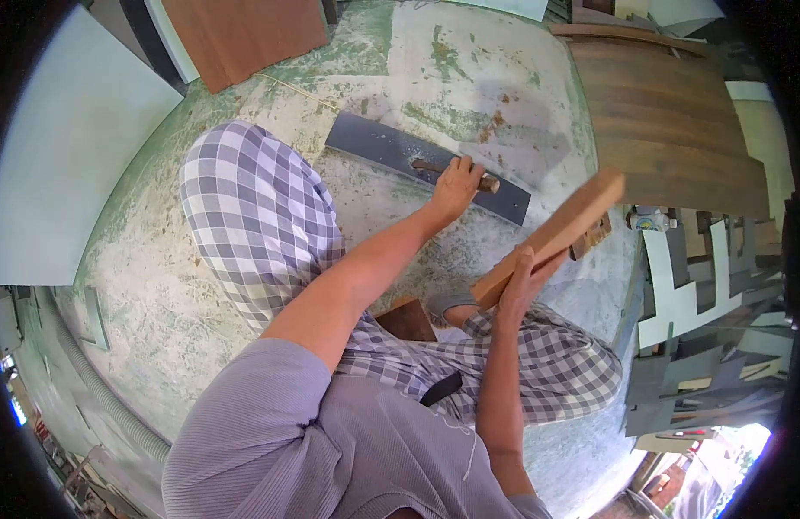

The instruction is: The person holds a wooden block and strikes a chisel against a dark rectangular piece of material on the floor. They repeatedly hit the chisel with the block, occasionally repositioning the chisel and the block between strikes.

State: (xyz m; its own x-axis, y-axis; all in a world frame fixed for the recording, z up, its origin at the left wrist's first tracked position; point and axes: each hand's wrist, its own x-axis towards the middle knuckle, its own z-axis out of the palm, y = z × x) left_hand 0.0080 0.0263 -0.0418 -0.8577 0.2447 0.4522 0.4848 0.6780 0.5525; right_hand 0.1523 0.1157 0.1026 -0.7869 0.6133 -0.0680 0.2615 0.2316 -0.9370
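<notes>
A long dark grey board [374,143] lies on the floor in front of my knees. My left hand [456,186] grips a chisel [489,183] with a wooden handle, its tip against the board beside pale chips. To the right, my right hand [523,281] has its fingers wrapped round a thick length of wood [551,233], raised and tilted up toward the right. Partly hidden behind that wood is a smaller wooden piece [593,237] with dark marks or holes.
Brown wooden panels [668,121] lie at the right, above a pile of offcuts [720,346]. A small wooden block [407,320] sits between my legs. Large sheets [80,156] lean at the left, near a ribbed hose [97,381]. The floor [348,225] is stained and dusty.
</notes>
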